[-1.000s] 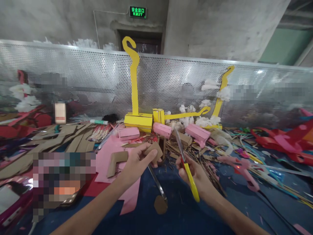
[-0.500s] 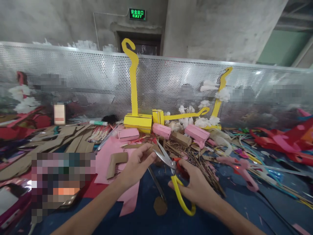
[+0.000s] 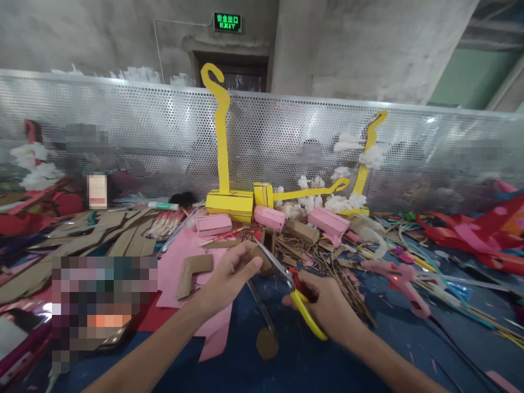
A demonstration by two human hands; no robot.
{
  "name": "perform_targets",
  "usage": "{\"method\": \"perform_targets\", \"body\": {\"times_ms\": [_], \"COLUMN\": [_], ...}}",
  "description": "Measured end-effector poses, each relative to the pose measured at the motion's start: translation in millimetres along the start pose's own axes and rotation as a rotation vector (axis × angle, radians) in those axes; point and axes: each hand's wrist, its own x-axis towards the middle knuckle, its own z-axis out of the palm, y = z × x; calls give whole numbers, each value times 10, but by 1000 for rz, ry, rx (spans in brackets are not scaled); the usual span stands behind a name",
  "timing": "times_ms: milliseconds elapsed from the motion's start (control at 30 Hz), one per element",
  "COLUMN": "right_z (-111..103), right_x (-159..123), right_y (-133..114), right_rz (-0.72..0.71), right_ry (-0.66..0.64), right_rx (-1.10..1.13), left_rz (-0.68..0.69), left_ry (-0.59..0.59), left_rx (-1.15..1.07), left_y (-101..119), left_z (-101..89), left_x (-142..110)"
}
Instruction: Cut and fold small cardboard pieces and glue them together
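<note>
My right hand (image 3: pixel 321 297) grips a pair of scissors (image 3: pixel 282 268) by its red and yellow handles. The blades are closed together and point up and left, towards my left hand (image 3: pixel 237 270). The fingers of that hand pinch a small piece of brown cardboard (image 3: pixel 267 263), mostly hidden by the fingers and blades. Below the hands, a rounded cardboard piece (image 3: pixel 267 344) lies on the blue table at the lower end of a thin metal strip (image 3: pixel 262 307). An L-shaped cardboard piece (image 3: pixel 190 272) rests on pink paper (image 3: pixel 216 335) beside my left wrist.
Pink boxes (image 3: pixel 213 224) and yellow hooked cardboard shapes (image 3: pixel 230 204) stand at the back, before a perforated metal panel (image 3: pixel 278 136). Brown scraps (image 3: pixel 315 251) are piled behind my hands. On the right lies a pink glue gun (image 3: pixel 403 284) with a cord; cardboard strips (image 3: pixel 102 229) lie left.
The scissor blades have gone from spread to closed, and the yellow handle has swung up towards the red one. My left hand has stayed nearly in place. The view has shifted slightly.
</note>
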Motion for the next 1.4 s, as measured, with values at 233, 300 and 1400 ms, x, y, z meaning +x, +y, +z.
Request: {"method": "perform_targets", "body": {"times_ms": [233, 300, 1400], "right_z": [25, 15, -49], "right_x": [25, 13, -58], "right_y": [-33, -62, -141], "right_rz": [7, -26, -215], "right_ry": [11, 16, 42], "right_rx": [23, -23, -214], "left_rz": [-18, -36, -141], "left_ry": [-17, -11, 20], "left_rx": [-13, -13, -494], "left_y": [30, 13, 22], "left_z": [21, 14, 38], "left_x": [-8, -22, -71]}}
